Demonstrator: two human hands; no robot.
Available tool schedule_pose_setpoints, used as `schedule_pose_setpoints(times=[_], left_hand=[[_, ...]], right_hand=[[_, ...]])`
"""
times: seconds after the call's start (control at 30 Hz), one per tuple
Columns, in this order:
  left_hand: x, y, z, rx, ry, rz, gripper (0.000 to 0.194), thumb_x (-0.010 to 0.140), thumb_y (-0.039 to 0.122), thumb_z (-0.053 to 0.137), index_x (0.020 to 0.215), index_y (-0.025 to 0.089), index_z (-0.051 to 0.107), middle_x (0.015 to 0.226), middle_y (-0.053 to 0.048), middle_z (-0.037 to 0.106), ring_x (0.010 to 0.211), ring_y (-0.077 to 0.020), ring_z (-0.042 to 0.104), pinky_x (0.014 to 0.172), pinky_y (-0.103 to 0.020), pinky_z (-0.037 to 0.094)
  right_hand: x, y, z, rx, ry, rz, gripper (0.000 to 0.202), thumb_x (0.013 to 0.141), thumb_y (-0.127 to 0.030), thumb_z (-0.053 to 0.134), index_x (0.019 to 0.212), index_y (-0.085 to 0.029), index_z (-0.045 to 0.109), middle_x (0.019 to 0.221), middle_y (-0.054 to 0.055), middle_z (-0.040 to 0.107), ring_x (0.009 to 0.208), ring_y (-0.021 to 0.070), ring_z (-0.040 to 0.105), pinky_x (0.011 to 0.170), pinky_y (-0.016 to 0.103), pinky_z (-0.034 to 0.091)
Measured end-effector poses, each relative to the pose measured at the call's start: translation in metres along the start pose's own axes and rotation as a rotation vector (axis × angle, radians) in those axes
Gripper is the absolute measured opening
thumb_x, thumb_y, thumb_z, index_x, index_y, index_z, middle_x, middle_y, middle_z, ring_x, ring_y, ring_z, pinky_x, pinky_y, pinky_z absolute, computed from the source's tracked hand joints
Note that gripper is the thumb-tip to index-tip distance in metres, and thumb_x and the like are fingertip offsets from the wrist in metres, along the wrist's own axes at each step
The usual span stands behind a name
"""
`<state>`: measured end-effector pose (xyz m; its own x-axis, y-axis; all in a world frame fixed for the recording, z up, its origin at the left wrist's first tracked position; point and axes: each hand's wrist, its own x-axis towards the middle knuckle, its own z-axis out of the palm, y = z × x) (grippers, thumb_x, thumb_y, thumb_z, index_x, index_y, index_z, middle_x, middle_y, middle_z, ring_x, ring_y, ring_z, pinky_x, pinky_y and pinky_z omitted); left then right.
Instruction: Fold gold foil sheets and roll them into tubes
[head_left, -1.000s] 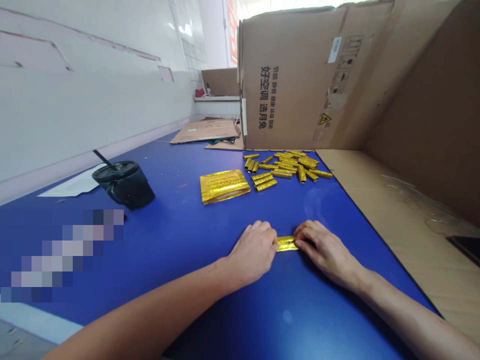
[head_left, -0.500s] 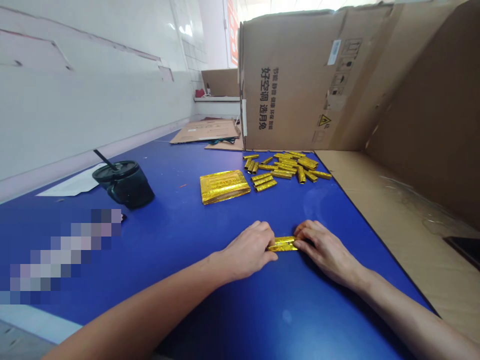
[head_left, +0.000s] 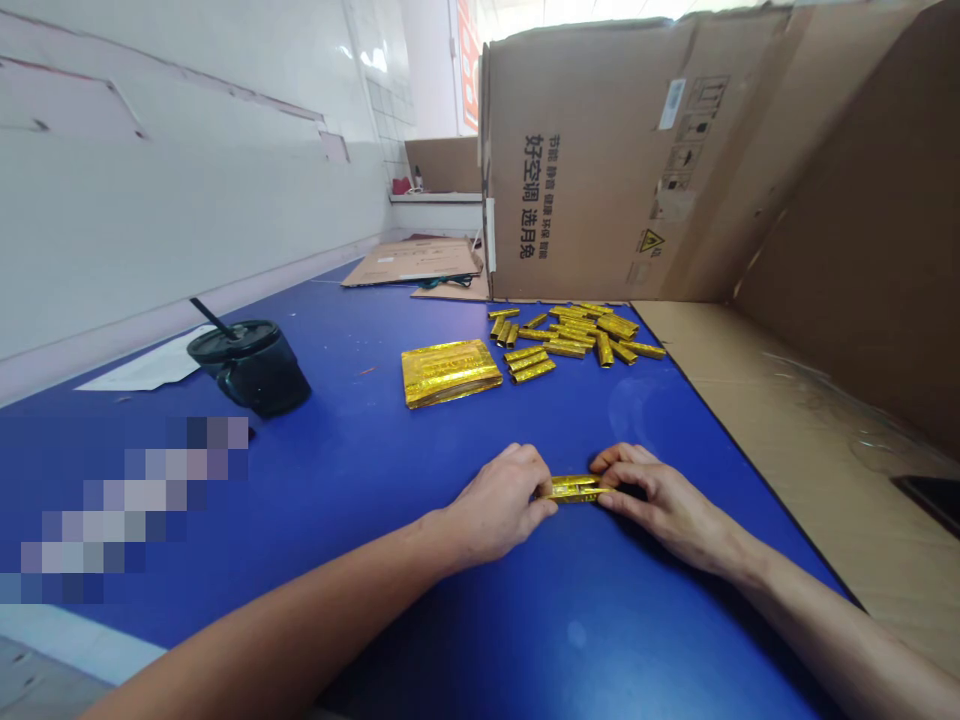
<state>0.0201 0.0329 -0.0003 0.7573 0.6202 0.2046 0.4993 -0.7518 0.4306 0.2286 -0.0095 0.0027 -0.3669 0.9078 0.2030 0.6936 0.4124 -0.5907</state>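
Low over the blue table (head_left: 360, 450), a narrow folded piece of gold foil paper (head_left: 574, 489) stretches between my two hands. My left hand (head_left: 504, 505) is closed on its left end, thumb in front and fingers behind. At the other end, my right hand (head_left: 660, 505) pinches the foil between thumb and fingers; a small dark gap shows between its layers there. Farther off lies a flat stack of gold foil sheets (head_left: 448, 373). To the right of that stack, several folded gold foil pieces (head_left: 574, 338) are heaped loosely.
A dark lidded mug (head_left: 259, 370) with a straw or handle sticking up stands at left, beside white paper (head_left: 146, 362). A large cardboard box (head_left: 600, 170) rises behind the foil heap. Flat cardboard (head_left: 412, 262) lies at the back, and more cardboard (head_left: 750, 400) borders the right edge.
My right hand has shifted slightly right along the foil piece, and its fingers have parted a little, opening a gap in the layers. My left hand keeps its hold.
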Motion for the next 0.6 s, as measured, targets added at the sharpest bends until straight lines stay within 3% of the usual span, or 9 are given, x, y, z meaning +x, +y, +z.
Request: schedule_pose_setpoints(times=[0.2, 0.6], left_hand=[[0.001, 0.002, 0.002, 0.033, 0.007, -0.019, 0.008, 0.08, 0.019, 0.049, 0.075, 0.016, 0.055, 0.083, -0.002, 0.052, 0.082, -0.0147, 0.046, 0.076, -0.026, 0.038], [0.003, 0.006, 0.006, 0.115, 0.048, -0.067, 0.011, 0.078, 0.018, 0.047, 0.068, 0.015, 0.049, 0.077, -0.003, 0.05, 0.077, -0.0151, 0.045, 0.07, -0.026, 0.039]], right_hand=[[0.001, 0.0, 0.004, -0.095, 0.042, -0.008, 0.021, 0.085, -0.023, 0.04, 0.072, -0.021, 0.057, 0.09, 0.005, 0.056, 0.086, 0.0179, 0.05, 0.078, 0.034, 0.041], [0.0, -0.003, 0.012, -0.108, 0.138, 0.036, 0.012, 0.08, -0.02, 0.045, 0.069, -0.021, 0.049, 0.084, 0.004, 0.057, 0.08, 0.0178, 0.051, 0.073, 0.034, 0.042]])
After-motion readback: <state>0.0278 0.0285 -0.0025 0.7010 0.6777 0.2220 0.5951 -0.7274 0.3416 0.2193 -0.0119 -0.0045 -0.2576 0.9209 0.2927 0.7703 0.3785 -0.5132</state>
